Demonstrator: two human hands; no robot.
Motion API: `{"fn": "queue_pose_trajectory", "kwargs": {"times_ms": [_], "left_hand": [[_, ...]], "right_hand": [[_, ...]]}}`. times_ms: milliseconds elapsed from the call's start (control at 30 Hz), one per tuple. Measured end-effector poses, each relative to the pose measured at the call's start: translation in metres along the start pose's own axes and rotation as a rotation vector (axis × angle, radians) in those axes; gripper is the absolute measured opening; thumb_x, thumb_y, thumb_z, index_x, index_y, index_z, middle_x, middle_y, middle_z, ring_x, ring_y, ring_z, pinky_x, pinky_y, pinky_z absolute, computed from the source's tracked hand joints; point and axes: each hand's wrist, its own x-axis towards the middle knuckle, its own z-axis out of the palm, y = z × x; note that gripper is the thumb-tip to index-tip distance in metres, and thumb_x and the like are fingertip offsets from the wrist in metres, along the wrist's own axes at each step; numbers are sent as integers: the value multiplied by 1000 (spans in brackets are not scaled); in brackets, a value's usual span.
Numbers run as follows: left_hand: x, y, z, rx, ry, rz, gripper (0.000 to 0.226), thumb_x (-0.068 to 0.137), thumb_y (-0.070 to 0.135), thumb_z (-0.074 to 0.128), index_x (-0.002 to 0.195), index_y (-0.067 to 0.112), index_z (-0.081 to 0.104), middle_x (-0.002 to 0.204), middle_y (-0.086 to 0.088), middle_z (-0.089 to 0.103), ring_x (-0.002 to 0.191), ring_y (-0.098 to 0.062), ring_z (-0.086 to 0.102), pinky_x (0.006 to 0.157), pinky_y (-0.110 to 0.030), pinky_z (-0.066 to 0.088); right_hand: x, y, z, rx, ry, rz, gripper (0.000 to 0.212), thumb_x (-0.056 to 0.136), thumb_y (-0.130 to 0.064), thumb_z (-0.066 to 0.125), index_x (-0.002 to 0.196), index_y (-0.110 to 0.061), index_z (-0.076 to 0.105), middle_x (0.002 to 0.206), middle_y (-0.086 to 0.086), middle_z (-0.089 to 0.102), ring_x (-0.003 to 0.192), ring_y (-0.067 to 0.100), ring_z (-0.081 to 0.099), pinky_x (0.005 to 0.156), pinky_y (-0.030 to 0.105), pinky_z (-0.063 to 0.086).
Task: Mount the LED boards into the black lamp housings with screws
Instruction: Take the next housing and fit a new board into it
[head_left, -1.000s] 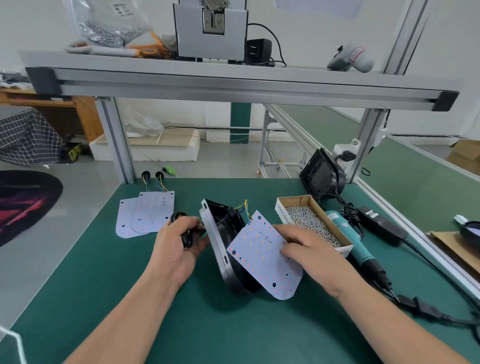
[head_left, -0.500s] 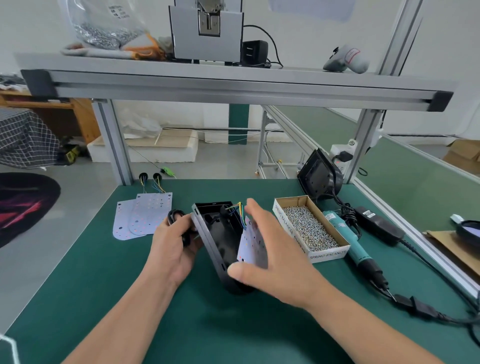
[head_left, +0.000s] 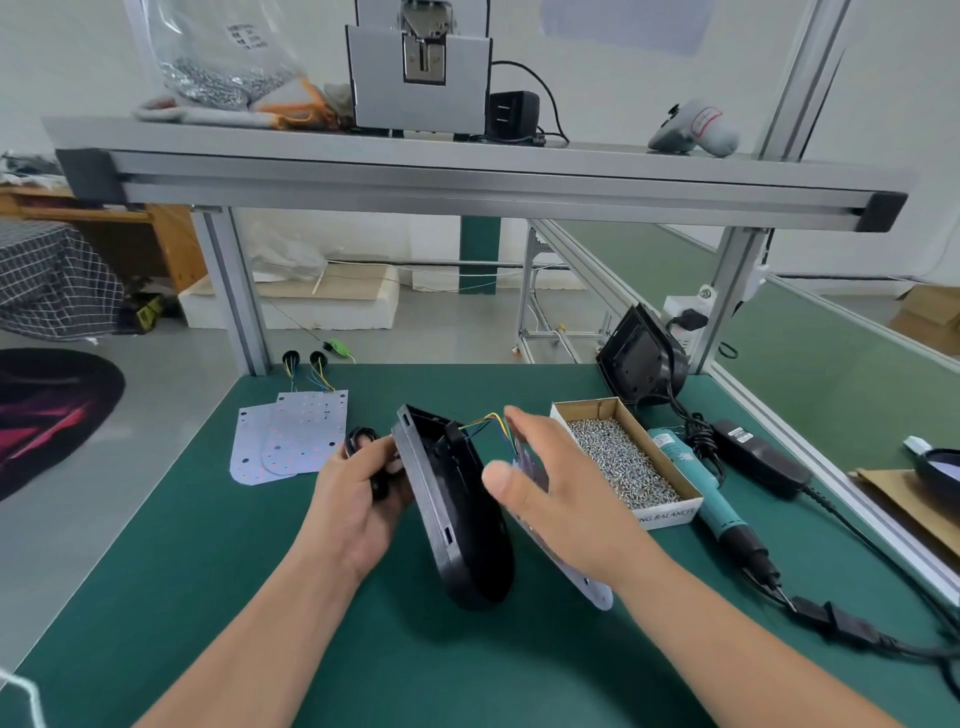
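I see the housing (head_left: 457, 519) tilted up on edge over the mat (head_left: 260, 597), its open side facing right. The left hand (head_left: 358, 499) grips it from the left, fingers curled round its back. Just right of the housing, the right hand (head_left: 561, 499) lies with straight, spread fingers flat along the board (head_left: 592, 587), which leans toward it. Wires (head_left: 488, 420) join the board and housing. Farther right sit the screw box (head_left: 623, 462) and screwdriver (head_left: 722, 509). Spare boards (head_left: 291, 441) lie well left.
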Motion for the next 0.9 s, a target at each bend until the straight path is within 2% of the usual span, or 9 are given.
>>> {"fn": "queue_pose_trajectory", "kwargs": {"times_ms": [67,133,267,367,433,600,700,800,900], "left_hand": [[-2,-4,2,5,-7,-9,42,96,-9,56,66,19,47,58,2,43,48,-7,46,53,-28,59],[-4,-7,5,-13,-28,-22,43,96,-9,56,64,18,49,59,1,44,48,-7,47,54,-27,58],[-5,-6,4,-87,-35,-71,21,96,-5,55,77,4,60,63,-5,51,56,-13,54,65,-32,64],[-2,-3,0,-140,-12,-89,13,85,-1,63,74,6,60,66,-6,48,62,-16,54,71,-32,63],[-3,-3,1,-132,-24,-86,9,79,2,67,80,5,59,69,-6,47,63,-15,53,69,-28,62],[-8,-7,0,-3,-190,-105,34,85,6,75,110,7,53,70,-5,43,64,-14,58,69,-28,58],[-11,-10,1,96,-235,-81,39,85,9,80,114,7,54,73,-5,55,72,-16,63,79,-34,61],[-13,-10,0,143,-277,-112,37,88,13,79,118,0,62,99,-13,73,91,-22,72,84,-39,63],[-15,-5,-4,226,-314,-185,44,87,24,81,128,10,73,116,-14,76,98,-25,75,81,-41,63]], "right_hand": [[3,-4,2,21,103,0,84,86,-90,44,151,-38,49,144,-31,53,134,-14,45,108,17,38],[13,-10,5,-79,167,18,65,91,-75,49,143,-37,56,129,-26,63,120,-7,56,100,23,46],[35,-19,13,-253,20,95,53,91,-64,57,138,-38,54,110,-17,68,103,12,63,85,33,49],[39,-18,24,-129,-13,131,45,92,-55,67,131,-35,58,110,-11,72,102,15,67,95,40,54],[38,-17,32,-26,25,142,33,92,-51,71,117,-32,61,102,-9,74,95,15,69,92,44,55],[35,-20,36,219,211,146,31,88,-51,74,95,-24,61,86,1,69,85,29,65,82,56,56],[35,-21,31,226,241,118,26,88,-45,77,93,-25,61,83,2,67,83,28,64,79,54,56],[36,-20,26,246,216,79,17,88,-29,79,97,-28,65,86,-4,70,82,20,67,80,46,58],[37,-20,22,226,182,7,23,86,-14,77,98,-31,68,88,-9,73,80,12,66,80,35,55]]}}
